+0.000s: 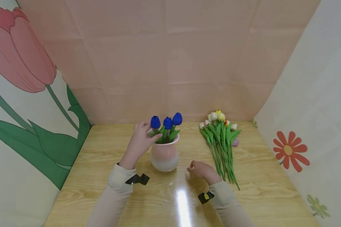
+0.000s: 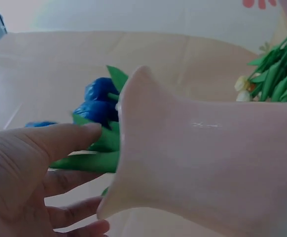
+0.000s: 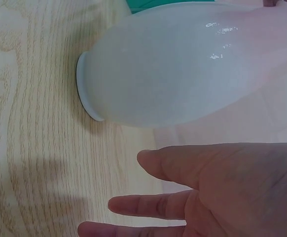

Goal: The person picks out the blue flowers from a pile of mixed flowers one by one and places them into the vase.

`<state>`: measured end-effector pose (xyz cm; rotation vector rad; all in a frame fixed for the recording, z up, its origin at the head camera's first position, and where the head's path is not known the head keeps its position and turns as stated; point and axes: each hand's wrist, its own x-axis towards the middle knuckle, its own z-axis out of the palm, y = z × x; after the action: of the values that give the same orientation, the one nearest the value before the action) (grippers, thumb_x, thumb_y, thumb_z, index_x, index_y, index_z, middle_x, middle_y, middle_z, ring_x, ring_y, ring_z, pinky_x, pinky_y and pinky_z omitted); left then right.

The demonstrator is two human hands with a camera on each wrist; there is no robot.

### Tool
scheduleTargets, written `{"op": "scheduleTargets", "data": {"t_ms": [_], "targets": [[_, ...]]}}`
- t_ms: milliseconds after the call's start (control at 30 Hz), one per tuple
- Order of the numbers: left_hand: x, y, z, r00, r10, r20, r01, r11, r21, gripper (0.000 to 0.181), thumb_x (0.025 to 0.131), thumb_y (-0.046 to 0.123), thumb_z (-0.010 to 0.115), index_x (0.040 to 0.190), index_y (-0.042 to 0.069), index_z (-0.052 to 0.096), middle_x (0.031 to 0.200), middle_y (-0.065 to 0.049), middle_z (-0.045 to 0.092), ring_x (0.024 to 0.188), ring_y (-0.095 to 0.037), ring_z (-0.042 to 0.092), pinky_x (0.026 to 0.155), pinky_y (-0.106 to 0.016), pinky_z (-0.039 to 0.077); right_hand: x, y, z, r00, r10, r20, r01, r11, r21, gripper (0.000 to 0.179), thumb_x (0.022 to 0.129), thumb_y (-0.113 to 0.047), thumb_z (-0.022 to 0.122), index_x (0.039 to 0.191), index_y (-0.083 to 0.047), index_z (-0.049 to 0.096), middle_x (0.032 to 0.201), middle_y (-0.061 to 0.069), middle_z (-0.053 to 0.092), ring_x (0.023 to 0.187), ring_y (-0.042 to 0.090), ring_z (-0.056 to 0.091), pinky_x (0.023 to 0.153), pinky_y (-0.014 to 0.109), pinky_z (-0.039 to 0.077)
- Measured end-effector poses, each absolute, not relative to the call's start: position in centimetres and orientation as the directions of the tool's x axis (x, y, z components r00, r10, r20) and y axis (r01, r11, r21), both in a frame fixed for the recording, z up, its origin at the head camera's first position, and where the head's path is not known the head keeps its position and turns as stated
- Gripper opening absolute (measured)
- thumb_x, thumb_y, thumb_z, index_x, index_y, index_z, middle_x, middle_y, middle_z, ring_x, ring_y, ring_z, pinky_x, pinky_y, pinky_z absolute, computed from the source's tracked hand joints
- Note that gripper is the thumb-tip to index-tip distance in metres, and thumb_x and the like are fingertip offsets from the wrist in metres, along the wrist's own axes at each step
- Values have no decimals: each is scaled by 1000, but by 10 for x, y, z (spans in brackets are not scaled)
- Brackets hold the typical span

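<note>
A pink-and-white vase (image 1: 164, 157) stands upright on the table, with three blue tulips (image 1: 167, 123) and their green leaves (image 2: 99, 162) rising from its mouth. My left hand (image 1: 142, 138) is at the left of the rim, beside the leftmost tulip. In the left wrist view its thumb lies along the leaves, the other fingers spread below and partly behind them. To the right of the vase, low over the table, is my right hand (image 1: 203, 171). The right wrist view shows its fingers (image 3: 151, 205) extended and apart, holding nothing, below the vase's pale side (image 3: 168, 69).
A bunch of tulips (image 1: 223, 142) in white, yellow, orange and purple lies right of the vase, stems toward me. The wooden table (image 1: 102, 164) meets a pinkish backdrop (image 1: 170, 63) behind and flower-printed sheets (image 1: 315, 94) at the sides.
</note>
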<state>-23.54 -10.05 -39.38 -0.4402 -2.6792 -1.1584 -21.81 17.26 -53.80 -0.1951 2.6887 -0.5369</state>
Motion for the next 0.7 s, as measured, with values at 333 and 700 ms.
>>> {"op": "scheduleTargets", "data": {"t_ms": [333,700], "targets": [[-231,-128,-387,-955,264,132,263,554,790,77,80,49,76,143,20,44,149,-6,38,139,-33,34,110,-58,32,-216,172,-535,-912,-201,-357,-47,917,-396,32,99,-32,52,114,-5,60,111,13,67,96,28,63,77,45,50],[-243,-145,-429,-957,283,-60,109,544,832,114,65,48,87,153,17,21,156,-13,29,142,-37,28,108,-59,33,-217,173,-536,-916,-203,-347,-56,920,-389,31,99,-31,52,113,-5,60,110,14,67,97,30,63,78,46,50]]}}
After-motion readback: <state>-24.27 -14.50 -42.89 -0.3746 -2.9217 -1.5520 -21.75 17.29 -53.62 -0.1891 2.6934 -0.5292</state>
